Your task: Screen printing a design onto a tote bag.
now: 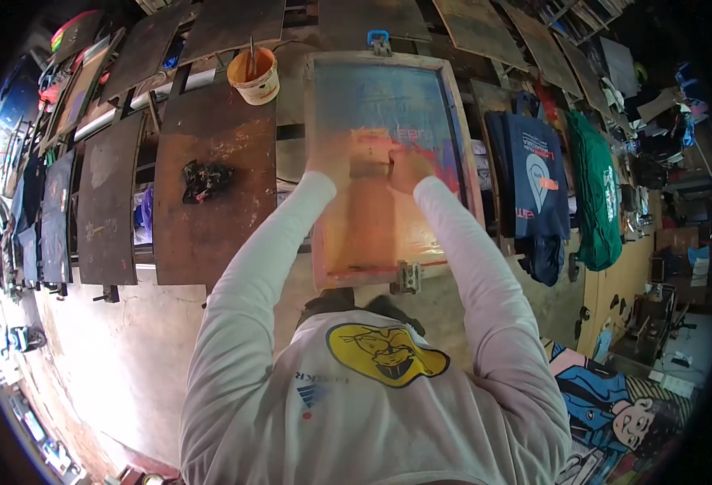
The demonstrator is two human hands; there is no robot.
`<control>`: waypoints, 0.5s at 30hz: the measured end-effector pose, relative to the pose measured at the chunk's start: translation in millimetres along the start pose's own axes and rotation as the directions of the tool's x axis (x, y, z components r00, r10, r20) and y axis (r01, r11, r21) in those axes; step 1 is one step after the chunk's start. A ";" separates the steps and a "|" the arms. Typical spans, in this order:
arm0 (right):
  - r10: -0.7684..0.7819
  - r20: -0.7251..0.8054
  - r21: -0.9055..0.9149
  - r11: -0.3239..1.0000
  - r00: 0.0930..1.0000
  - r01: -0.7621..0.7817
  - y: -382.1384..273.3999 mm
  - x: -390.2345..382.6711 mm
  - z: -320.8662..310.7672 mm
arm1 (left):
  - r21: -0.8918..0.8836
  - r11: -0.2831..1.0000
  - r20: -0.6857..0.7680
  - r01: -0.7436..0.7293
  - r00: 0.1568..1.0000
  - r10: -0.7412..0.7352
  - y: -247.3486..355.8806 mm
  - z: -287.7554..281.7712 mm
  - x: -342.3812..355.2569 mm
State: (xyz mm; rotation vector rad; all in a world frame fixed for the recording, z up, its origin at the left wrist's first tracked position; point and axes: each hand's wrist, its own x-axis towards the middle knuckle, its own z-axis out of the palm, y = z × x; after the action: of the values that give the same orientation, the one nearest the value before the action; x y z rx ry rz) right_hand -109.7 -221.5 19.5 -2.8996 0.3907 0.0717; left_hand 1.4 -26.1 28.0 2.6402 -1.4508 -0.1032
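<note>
In front of me lies a wooden-framed printing screen (pixel 459 121), its mesh blue at the far end and orange toward me. Across the mesh, about midway, sits a squeegee (pixel 370 170), partly covered by my hands. My left hand (pixel 330 164) is closed on its left end, and my right hand (pixel 411 168) grips the right end, fingers curled. Both arms reach forward in white sleeves. A metal clamp (pixel 407 277) is fixed at the near edge of the frame, and a blue-handled clamp (pixel 379 40) at the far edge.
To the left, a paint-stained board (pixel 235 218) carries a crumpled black plastic piece (pixel 205 179). An orange-smeared bucket (pixel 256 87) with a stick in it stands beyond. On the right lie a printed navy bag (pixel 538 178) and a green bag (pixel 594 202). More boards line the far side.
</note>
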 end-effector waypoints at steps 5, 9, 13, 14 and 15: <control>-0.003 0.109 -0.006 1.000 0.994 0.004 -20.4 -76.6 5.4 | -0.084 0.993 0.114 0.078 0.991 -0.068 24.3 51.9 -66.1; -0.006 0.082 0.028 1.000 0.997 0.004 -15.9 -140.2 16.5 | -0.120 0.974 0.257 0.190 0.954 -0.155 88.6 -3.8 -120.3; -0.074 0.119 0.070 0.995 0.990 0.066 -19.8 -177.1 8.4 | -0.053 0.984 0.225 0.167 0.963 -0.152 108.2 18.1 -153.4; -0.074 0.109 0.061 0.996 0.991 0.067 -17.1 -180.8 4.9 | -0.047 0.980 0.193 0.192 0.965 -0.179 116.0 23.8 -156.4; -0.064 0.095 0.051 0.997 0.993 0.059 -16.6 -183.6 0.7 | -0.042 0.978 0.160 0.206 0.967 -0.197 120.2 25.8 -156.0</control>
State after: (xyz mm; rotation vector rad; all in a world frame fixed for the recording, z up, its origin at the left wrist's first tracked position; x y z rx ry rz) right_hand -282.2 -158.7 36.2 -2.8442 0.2820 0.1886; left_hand -185.8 39.8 19.5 2.7778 -1.1934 -0.3726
